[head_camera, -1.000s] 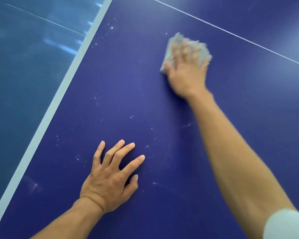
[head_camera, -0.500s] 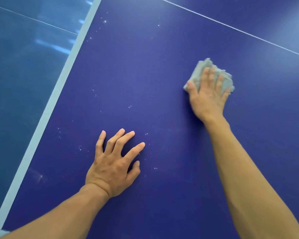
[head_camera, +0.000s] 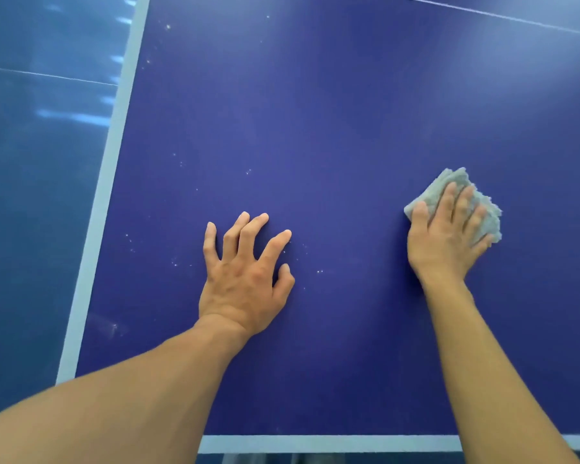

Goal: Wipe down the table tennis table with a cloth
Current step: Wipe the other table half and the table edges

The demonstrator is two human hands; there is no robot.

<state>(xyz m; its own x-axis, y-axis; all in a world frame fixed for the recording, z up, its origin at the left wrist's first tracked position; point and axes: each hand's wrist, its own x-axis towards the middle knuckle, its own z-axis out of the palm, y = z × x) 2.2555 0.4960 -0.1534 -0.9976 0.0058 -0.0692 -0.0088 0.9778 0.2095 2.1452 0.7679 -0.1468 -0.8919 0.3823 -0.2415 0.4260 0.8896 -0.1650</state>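
A folded grey cloth (head_camera: 432, 197) lies on the dark blue table tennis table (head_camera: 315, 128), at the right side of the surface and about midway between the near and far parts in view. The right hand (head_camera: 446, 236) lies flat on top of it, fingers stretched out and pressing it to the table, with the thumb along the cloth's left edge; the cloth's frayed corners stick out past the fingertips on the far and right sides. To the left, well apart from the cloth, the left hand (head_camera: 245, 279) is splayed, its arched fingers resting by their tips on the bare surface and holding nothing. Small white specks (head_camera: 319, 271) dot the table around and left of this hand. A pale edge stripe (head_camera: 114, 182) runs along the table's left side and another (head_camera: 332, 443) along the near end. A thin white line (head_camera: 499, 16) crosses the far right corner. Beyond the left edge lies blue floor (head_camera: 31, 195).
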